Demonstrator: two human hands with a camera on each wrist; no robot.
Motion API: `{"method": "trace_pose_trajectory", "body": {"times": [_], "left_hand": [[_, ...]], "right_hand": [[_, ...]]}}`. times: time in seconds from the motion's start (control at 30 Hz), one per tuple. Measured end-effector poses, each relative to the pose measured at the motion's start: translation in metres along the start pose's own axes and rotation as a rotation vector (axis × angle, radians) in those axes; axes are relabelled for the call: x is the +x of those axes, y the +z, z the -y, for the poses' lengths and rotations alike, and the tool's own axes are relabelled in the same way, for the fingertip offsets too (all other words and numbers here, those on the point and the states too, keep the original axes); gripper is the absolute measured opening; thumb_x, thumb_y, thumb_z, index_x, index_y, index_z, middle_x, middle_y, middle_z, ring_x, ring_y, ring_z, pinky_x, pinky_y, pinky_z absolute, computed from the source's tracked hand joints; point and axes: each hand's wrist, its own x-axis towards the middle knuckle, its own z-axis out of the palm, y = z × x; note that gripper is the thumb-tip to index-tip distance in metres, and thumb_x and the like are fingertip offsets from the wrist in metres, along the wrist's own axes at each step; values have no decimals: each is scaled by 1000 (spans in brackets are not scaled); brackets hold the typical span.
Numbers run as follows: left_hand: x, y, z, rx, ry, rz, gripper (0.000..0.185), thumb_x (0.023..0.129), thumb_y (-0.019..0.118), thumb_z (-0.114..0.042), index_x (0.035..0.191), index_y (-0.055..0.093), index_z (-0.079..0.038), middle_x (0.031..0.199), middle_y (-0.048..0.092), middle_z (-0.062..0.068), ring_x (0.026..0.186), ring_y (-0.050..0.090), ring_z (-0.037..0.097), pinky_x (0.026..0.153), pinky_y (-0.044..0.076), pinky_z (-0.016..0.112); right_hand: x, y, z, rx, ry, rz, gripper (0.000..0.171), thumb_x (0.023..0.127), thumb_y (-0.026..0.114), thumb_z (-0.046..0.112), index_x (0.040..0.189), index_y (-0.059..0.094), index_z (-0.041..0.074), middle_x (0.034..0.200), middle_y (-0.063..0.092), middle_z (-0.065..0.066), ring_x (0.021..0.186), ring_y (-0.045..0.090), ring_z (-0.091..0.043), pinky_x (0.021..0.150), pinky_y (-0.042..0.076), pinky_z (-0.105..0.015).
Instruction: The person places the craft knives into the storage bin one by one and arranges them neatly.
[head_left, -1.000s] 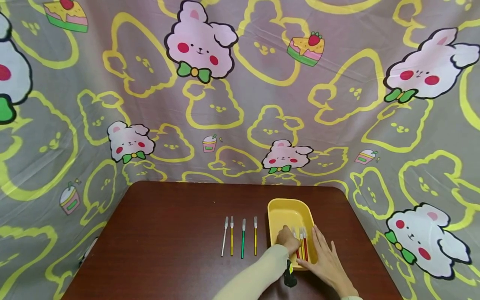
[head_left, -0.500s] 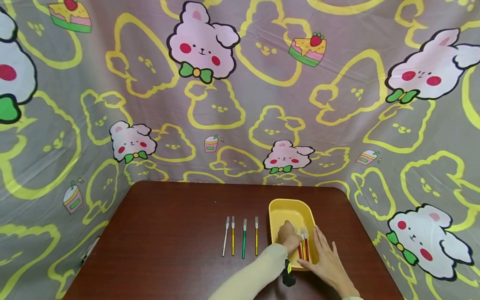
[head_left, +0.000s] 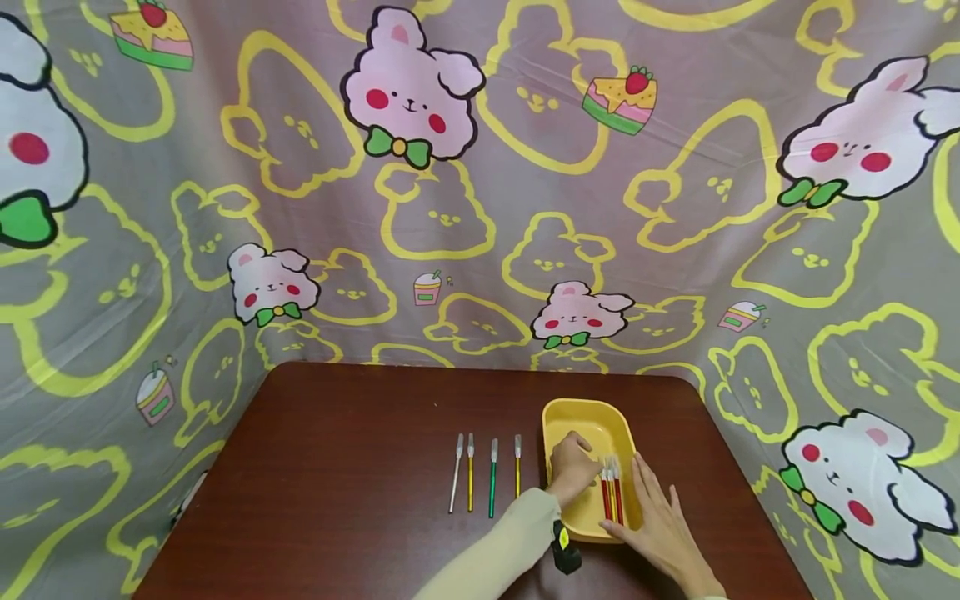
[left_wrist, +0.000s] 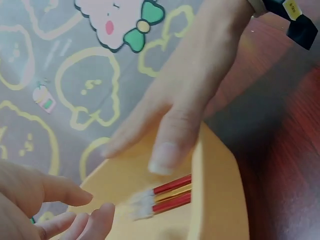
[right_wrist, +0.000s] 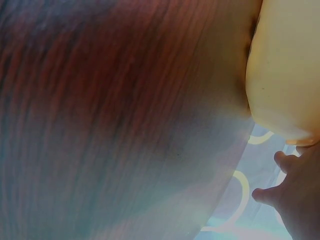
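1. Right now the left hand (head_left: 572, 467) is inside the yellow tray (head_left: 589, 413), with loose, spread fingers just beside the red and yellow brushes (head_left: 611, 493). It does not pinch them yet.
2. Meanwhile the right hand (head_left: 660, 521) lies flat with straight fingers against the tray's right side, holding nothing.
3. The brushes lie close together, so a quick grab could lift two at once or drop one.
4. If the flat hand lets go, the light tray might slide on the brown table (head_left: 337, 467).
5. A wide swing could bump the four brushes in a row (head_left: 487, 471) and spoil the line.
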Motion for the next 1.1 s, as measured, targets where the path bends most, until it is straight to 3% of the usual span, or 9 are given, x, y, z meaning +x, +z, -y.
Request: {"method": "trace_pose_trajectory", "body": {"times": [0.23,0.43,0.77,1.1], "left_hand": [[-2,-28,-8,-89,28,30,27,77,76,14,95,64,-3,63,62,-2,47,67,19,45,51,24],[0,-56,-10,-152,37,55,26,78,72,15,99,65,1,68,64,1,51,70,25,50,59,33],[-1,-83,-5,-126,23,38,26,78,72,13,102,67,3,74,66,5,57,69,23,54,56,26],[-1,-103,14,-70,28,-41,24,74,74,9,96,68,0,75,68,7,63,64,14,59,53,26]], "right_hand": [[-1,0,0,5,-7,-12,117,80,86,54,163,28,-4,166,30,-26,140,44,-53,106,25,-82],[1,1,0,10,-21,-12,116,80,86,54,162,29,-5,167,30,-25,141,43,-52,107,25,-82],[3,-1,2,8,-11,-3,115,81,85,55,162,30,-6,167,30,-25,144,39,-51,108,24,-81],[0,-2,0,17,-21,-13,116,80,86,54,162,30,-5,167,30,-25,142,42,-52,107,25,-82]]}}
